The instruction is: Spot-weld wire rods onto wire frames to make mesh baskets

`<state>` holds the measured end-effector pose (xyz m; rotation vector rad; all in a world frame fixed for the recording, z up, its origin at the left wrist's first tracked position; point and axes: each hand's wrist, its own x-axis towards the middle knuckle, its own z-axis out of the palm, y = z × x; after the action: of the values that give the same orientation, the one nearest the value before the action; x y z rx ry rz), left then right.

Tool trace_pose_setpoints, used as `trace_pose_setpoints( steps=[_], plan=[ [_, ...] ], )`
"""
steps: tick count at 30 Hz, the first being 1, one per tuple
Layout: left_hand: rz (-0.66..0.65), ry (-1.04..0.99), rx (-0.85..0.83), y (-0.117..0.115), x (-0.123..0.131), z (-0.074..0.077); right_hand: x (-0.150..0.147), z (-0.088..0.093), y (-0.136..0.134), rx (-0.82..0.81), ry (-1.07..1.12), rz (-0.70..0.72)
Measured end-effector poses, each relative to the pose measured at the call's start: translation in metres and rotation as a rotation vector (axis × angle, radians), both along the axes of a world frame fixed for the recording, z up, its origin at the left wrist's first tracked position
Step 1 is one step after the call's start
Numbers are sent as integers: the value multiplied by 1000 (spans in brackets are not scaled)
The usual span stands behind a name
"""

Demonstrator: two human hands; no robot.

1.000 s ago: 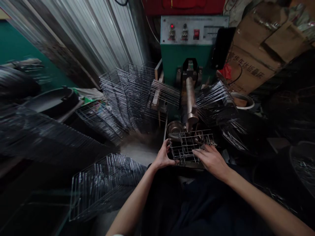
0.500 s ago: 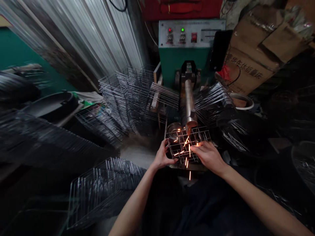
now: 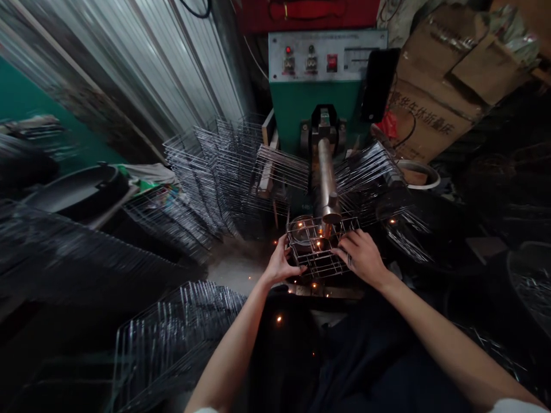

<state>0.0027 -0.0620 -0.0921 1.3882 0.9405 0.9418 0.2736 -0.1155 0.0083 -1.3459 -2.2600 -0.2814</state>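
A wire rack (image 3: 321,263) made of crossed metal rods lies under the round metal arm (image 3: 328,178) of a green spot welder (image 3: 316,103). My left hand (image 3: 280,265) grips the rack's left edge, thumb along the near side and fingers at the far side. My right hand (image 3: 361,257) is closed at the rack's right side, its fingertips on the rods; whether a loose rod is between them I cannot make out. Small orange sparks scatter below the arm's tip and around both hands.
Stacked wire panels (image 3: 215,172) stand left of the welder, with another stack (image 3: 176,338) at the lower left. Bundled metal rods (image 3: 365,166) lie to the right, beside a round bowl (image 3: 417,175). A cardboard box (image 3: 434,109) leans behind, and a phone-like black object (image 3: 379,85) sits by the panel.
The long bright spark streaks have shrunk to scattered dots. The rack has shifted slightly up in the view with both hands. The green light on the welder's panel has gone out.
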Motion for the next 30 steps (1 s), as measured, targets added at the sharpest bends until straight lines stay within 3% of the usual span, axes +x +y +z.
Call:
trace_pose_setpoints(
  steps=[6,12,21,26,30],
  plan=[
    [-27,-38,-79,13,4,14,4,5,8,74,-95,-87],
    [-48,-38,-44,34,5,19,4,6,23,35,-41,-46],
    [-113,-86,-16,43,0,-4,8,9,25,-66,148,50],
    [-160,-102,-60,35,5,-29,16,17,-5,-295,517,95],
    [-106,-130,-115,29,7,-36,16,10,-39,-540,835,30]
  ],
)
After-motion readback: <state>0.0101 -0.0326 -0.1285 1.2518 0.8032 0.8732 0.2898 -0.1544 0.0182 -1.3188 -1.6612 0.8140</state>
